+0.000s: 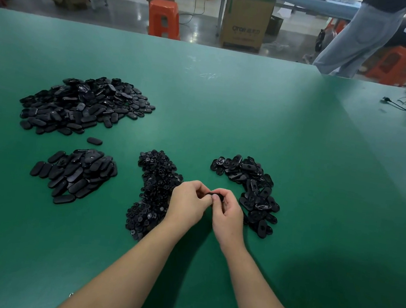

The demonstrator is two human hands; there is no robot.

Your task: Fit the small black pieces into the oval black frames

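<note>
**Assembly in progress: one oval frame in hand, large stocks on the bench**

Nearest the viewer, the left hand (188,202) and right hand (227,212) meet above the green matt bench top (298,166), fingertips together. Both are curled round a single black oval plastic frame (215,196), of which only a dark edge shows between the thumbs; whether a small piece is already seated in it cannot be told. Touching the left hand on its outer side lies the long heap of small black round plastic pieces (154,194), apparently the supply. Just beside the right hand curves a heap of oval frames lying hollow side up (251,188), probably either frames waiting or finished units; the view is too coarse to decide. Farther left sits a smaller heap of smooth-backed ovals (75,174), a lone oval (94,141) behind it, and beyond that the largest heap of ovals (84,106). Judged from these stocks, much work remains. Orange plastic stools (164,18) stand beyond the bench.
</note>
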